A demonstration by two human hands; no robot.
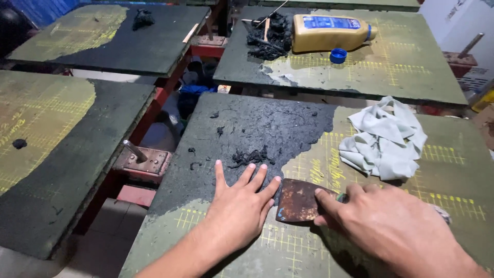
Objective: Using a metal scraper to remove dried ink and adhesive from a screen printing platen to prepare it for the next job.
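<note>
My right hand (pixel 396 226) grips a scraper with a rusty flat blade (pixel 298 201), held low on the printing board (pixel 453 170) near its front. The blade's left edge meets the border of a black, crusted coating (pixel 257 128) that covers the board's left and far part. My left hand (pixel 242 203) lies flat beside the blade, fingers spread, fingertips on the black layer. A small heap of scraped black crumbs (pixel 249 156) sits just beyond those fingertips. The cleared part of the board shows green with yellow grid lines.
A crumpled pale cloth (pixel 383 139) lies on the board's right. On the far board lie a yellow bottle (pixel 329 32) on its side, its blue cap (pixel 338 55) and a pile of black scrapings (pixel 270 36). More coated boards (pixel 46 149) stand left, with red metal arms (pixel 144 162) between.
</note>
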